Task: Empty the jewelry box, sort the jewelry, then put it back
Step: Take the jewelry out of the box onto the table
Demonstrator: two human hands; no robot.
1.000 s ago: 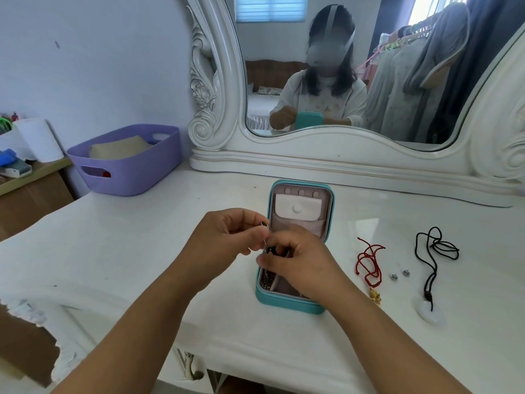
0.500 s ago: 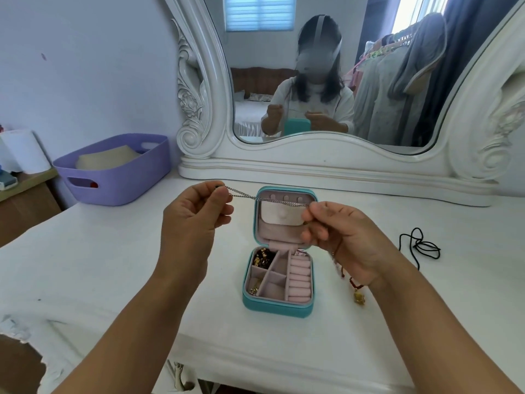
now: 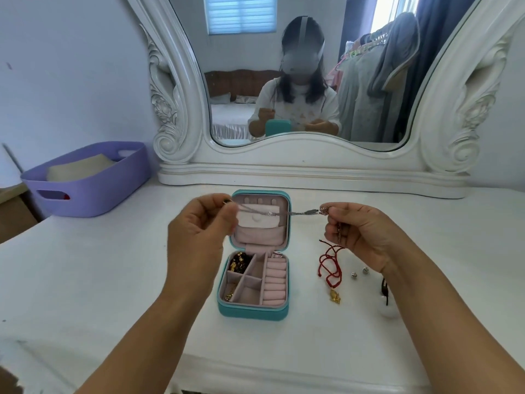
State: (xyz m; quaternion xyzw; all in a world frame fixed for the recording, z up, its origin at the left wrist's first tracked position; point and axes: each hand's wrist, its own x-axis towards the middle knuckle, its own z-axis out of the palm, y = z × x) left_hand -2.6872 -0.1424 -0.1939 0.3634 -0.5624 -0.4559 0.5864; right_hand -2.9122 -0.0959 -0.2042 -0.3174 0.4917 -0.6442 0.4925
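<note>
A teal jewelry box (image 3: 252, 311) stands open on the white dressing table (image 3: 99, 280), its pink lid upright. A dark beaded piece (image 3: 239, 261) and a small gold piece (image 3: 229, 295) lie in its left compartments. Above the box a silver chain (image 3: 279, 213) is stretched level between my hands. My left hand (image 3: 199, 237) pinches one end and my right hand (image 3: 360, 234) pinches the other. To the right of the box lie a red cord with a gold charm (image 3: 331, 268), two small silver studs (image 3: 359, 273) and a black cord with a white pendant (image 3: 388, 307), partly hidden by my right forearm.
A carved white mirror (image 3: 306, 166) stands at the back of the table and reflects a seated person. A purple basket (image 3: 85, 180) sits at the back left. A wooden shelf (image 3: 11, 211) is at the far left.
Both hands lifted the silver chain out of the box and drew apart, pulling it straight above the box. My right hand has moved further right.
</note>
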